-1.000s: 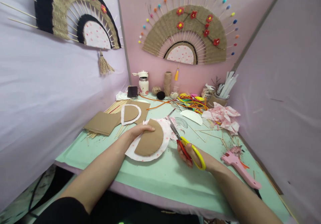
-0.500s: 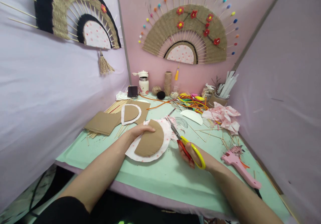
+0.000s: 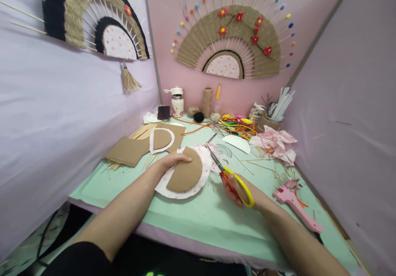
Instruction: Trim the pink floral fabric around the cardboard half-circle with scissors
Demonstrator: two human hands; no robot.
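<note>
My left hand (image 3: 169, 161) presses the brown cardboard half-disc (image 3: 185, 173) flat on the dotted fabric (image 3: 206, 162) on the green table (image 3: 198, 214), fingers closed over its upper edge. The cardboard looks light and stiff, the cloth soft and likely to shift, so holding near the cut line seems best. My right hand (image 3: 239, 191) is clamped through the yellow-handled scissors (image 3: 227, 173), blades at the fabric's right rim.

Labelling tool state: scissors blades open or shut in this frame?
Open, slightly. The scissors in the right hand show blades parted in a narrow V at the edge of the spotted fabric; fingers sit in the yellow handle loops.
</note>
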